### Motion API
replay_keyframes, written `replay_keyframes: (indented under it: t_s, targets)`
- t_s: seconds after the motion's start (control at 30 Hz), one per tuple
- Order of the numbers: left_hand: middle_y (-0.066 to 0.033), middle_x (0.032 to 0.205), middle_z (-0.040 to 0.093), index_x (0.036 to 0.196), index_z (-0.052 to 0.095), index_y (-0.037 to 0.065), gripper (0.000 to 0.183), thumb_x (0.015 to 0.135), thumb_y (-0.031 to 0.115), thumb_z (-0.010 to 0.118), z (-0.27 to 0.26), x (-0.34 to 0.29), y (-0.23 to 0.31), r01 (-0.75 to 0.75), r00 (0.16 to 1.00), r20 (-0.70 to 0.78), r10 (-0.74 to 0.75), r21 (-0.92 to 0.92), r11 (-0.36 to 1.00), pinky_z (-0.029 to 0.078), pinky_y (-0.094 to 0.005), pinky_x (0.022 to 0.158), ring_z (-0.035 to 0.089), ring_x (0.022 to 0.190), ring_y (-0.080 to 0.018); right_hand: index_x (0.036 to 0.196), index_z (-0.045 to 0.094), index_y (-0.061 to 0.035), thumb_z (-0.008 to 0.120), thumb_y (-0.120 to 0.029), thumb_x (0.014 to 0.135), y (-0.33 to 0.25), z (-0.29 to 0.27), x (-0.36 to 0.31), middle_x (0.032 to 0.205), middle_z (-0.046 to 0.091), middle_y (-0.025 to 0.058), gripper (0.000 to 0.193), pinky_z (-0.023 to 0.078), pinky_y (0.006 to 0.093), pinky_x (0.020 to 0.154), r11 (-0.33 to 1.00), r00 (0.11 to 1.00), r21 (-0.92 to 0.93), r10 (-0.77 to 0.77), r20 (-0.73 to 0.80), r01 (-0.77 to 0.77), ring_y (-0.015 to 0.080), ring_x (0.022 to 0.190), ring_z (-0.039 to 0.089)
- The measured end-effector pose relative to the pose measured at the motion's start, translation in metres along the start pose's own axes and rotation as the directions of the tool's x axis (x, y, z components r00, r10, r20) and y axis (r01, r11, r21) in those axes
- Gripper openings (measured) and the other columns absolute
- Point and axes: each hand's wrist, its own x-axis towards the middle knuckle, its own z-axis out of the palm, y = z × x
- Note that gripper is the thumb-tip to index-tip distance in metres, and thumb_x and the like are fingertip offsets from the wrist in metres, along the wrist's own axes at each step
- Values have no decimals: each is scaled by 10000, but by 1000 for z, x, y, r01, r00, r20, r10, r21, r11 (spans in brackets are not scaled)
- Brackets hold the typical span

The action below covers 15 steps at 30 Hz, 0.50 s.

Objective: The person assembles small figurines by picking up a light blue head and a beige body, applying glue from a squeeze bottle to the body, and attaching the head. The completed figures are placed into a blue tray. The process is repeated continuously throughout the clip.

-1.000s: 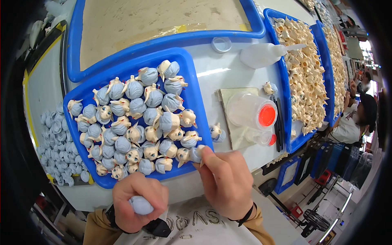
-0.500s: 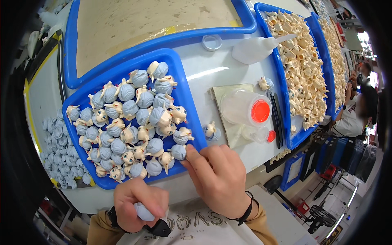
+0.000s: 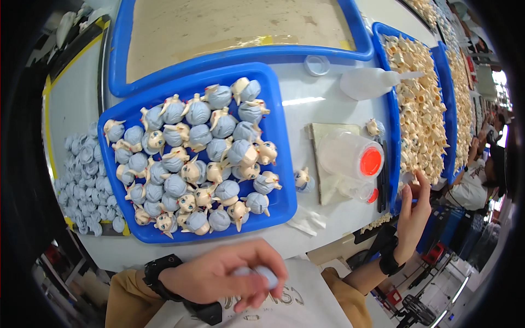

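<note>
Low in front of my body, my left hand (image 3: 229, 276) is closed around a blue-grey doll hair piece (image 3: 267, 276), partly covered by the fingers. My right hand (image 3: 414, 216) is out at the near end of a blue tray (image 3: 395, 131) heaped with cream doll face parts (image 3: 418, 120). Its thumb and fingers are apart, with nothing visible between them. Ahead of my left hand lies a blue tray (image 3: 284, 191) of assembled doll heads (image 3: 227, 191) with blue-grey hair and cream faces.
Loose blue-grey hair pieces (image 3: 90, 188) are piled at the left. A white squeeze bottle (image 3: 367, 83), a clear container with a red disc (image 3: 350, 156), dark sticks (image 3: 383, 169) and a single doll head (image 3: 304, 179) stand between the trays. A large tray (image 3: 235, 65) lies behind.
My right hand has left the near corner of the doll-head tray and moved right to the face parts. My left hand has shifted right with the hair piece. The view has shifted.
</note>
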Motion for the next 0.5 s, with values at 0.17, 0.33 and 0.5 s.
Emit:
replay_keyframes:
  t_s: [0.17,0.33,0.5]
  targets:
    - [-77,1023,578,1118,501,-8,285,846,61,555,-4,5,-10,-90,995,64,76,255,963,423,-194,714,535,875,-107,1171,484,-41,529,-37,835,-7,4,-6,829,568,57,339,398,217,577,990,999,136,-35,-36,40,92,667,501]
    - [-53,964,563,1102,552,30,261,865,139,553,-10,-1,-3,-55,982,188,-5,314,948,402,-196,713,502,861,-84,1127,528,-39,524,0,824,9,-1,-5,886,542,27,306,382,194,597,991,995,124,-63,75,54,68,688,470]
    - [-74,930,573,1040,606,6,251,829,142,607,-14,3,-7,-273,957,225,181,498,823,389,-246,710,515,870,-138,1023,562,-13,568,54,741,4,2,-4,923,542,54,290,394,224,567,984,988,103,-148,34,144,104,660,491]
